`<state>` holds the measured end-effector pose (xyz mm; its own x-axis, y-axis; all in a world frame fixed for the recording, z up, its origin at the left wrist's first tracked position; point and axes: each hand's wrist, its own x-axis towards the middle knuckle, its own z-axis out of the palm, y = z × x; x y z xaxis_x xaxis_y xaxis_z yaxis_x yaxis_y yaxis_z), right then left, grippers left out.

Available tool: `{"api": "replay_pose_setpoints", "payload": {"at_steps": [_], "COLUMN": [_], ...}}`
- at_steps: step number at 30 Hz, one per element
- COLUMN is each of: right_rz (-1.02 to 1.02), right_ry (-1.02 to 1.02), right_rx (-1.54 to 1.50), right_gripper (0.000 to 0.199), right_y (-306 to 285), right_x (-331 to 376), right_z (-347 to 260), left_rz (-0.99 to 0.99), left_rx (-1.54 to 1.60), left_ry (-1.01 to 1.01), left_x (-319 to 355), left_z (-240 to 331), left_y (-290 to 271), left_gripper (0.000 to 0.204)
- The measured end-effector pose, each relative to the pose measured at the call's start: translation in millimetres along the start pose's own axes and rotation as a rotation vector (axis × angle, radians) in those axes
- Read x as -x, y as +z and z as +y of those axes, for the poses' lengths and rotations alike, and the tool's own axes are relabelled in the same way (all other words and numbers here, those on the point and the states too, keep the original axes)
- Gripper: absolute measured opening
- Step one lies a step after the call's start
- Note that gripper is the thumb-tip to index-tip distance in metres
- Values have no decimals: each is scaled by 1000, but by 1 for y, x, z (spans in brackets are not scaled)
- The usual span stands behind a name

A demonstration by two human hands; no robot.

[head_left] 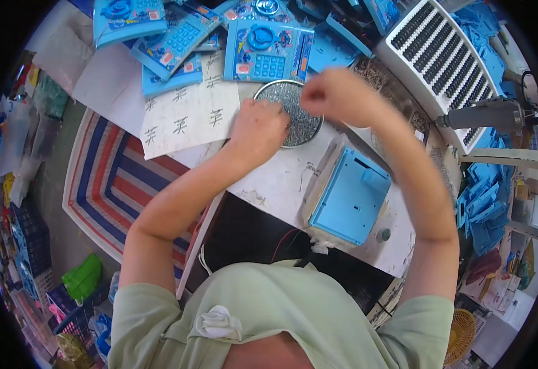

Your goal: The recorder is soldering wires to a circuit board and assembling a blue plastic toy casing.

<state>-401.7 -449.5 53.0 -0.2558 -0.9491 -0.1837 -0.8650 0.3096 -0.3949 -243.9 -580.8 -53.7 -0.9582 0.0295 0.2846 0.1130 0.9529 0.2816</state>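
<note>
A round metal tin (293, 136) full of small silvery parts, probably screws, stands on the white worktable. My left hand (259, 130) rests at its left side with the fingers curled in; whatever they hold is hidden. Above the tin's right edge is my right hand (342, 97), slightly blurred, with its fingers drawn together. I cannot make out anything between them. Closer to me, a light blue plastic shell (353, 198) with small holes lies on a pale block, right of the tin.
Blue toy panels with keypads and dials (269, 50) are piled at the back. Left of the tin lies a handwritten paper sheet (180, 114). A white rack of black rows (441, 61) and a grey power screwdriver (484, 115) stand at right. A striped sheet (127, 184) hangs left.
</note>
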Motion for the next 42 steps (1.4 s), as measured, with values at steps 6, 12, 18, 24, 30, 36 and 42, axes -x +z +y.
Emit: {"api": "replay_pose_setpoints", "payload": {"at_steps": [6,12,18,24,30,36,42], "right_rz": [97,267,431,326,180,-2,-43], "right_ry": [106,96,308,491,444,458,409], "right_rx": [352,259,-179,-206,-182,-100,-159], "right_gripper": [14,18,13,12,10,11,10], "right_y": [78,63,24,49,38,21,12], "right_x": [1,7,153,220,212,191,179], "right_z": [15,19,35,46,52,52,58], "left_rz": [57,157,23,-155,-141,-136,-94], "left_rx": [127,-10,497,563,457,278,155], "left_ry": [-5,2,84,97,126,284,313], "left_x": [-15,-18,-23,-38,-35,-39,-37], "left_z": [-2,-7,46,89,88,94,100], "left_y": [2,3,-3,1,3,6,10], "left_gripper": [13,17,20,23,23,21,23]}}
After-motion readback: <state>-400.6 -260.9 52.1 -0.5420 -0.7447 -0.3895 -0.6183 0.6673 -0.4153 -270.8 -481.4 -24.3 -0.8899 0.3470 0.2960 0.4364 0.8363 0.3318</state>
